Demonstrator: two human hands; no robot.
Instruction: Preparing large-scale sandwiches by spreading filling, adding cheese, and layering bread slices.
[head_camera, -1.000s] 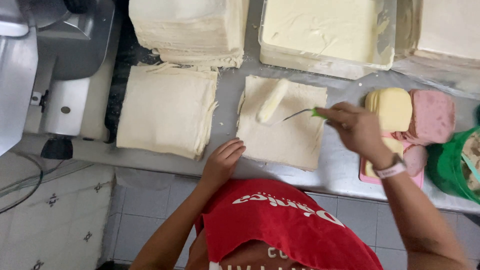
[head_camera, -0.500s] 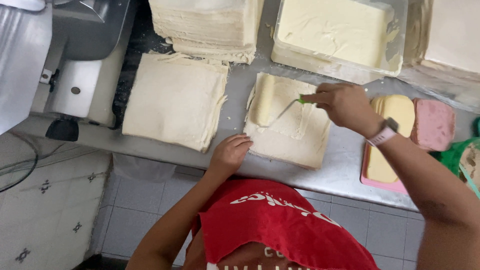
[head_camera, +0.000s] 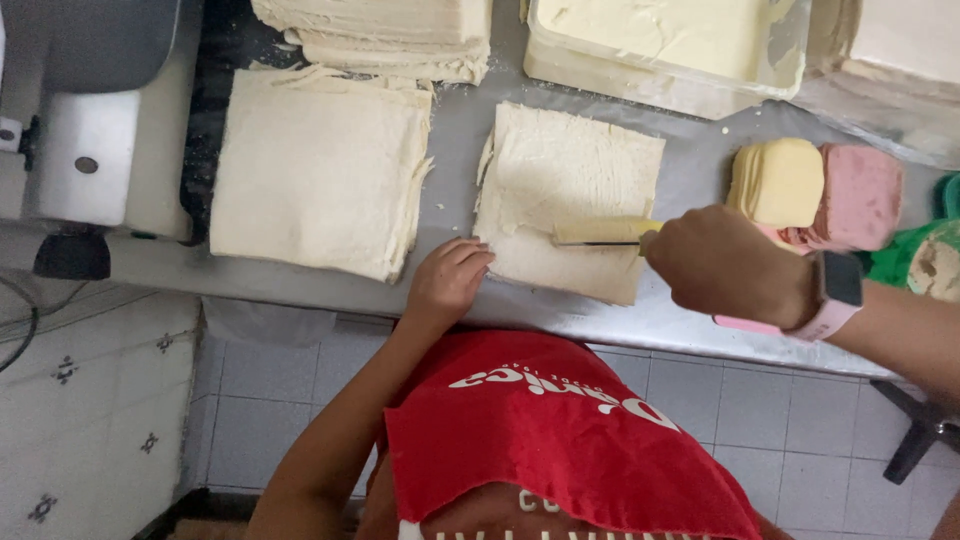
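**Right now: knife lying crosswise on the near bread sheet**

We are gripping a knife in our right hand, fingers wrapped tight round its handle. Its long axis is running left from that fist, flat across the near part of the bread sheet, with pale spread loaded along the blade. Our left hand is resting at the sheet's near-left corner, fingers loosely curled and holding nothing. The right hand is the one over the sheet.

Cream bread at centre, pale yellow spread on knife, yellow cheese, pink ham, red apron with white lettering, pink watch, grey counter
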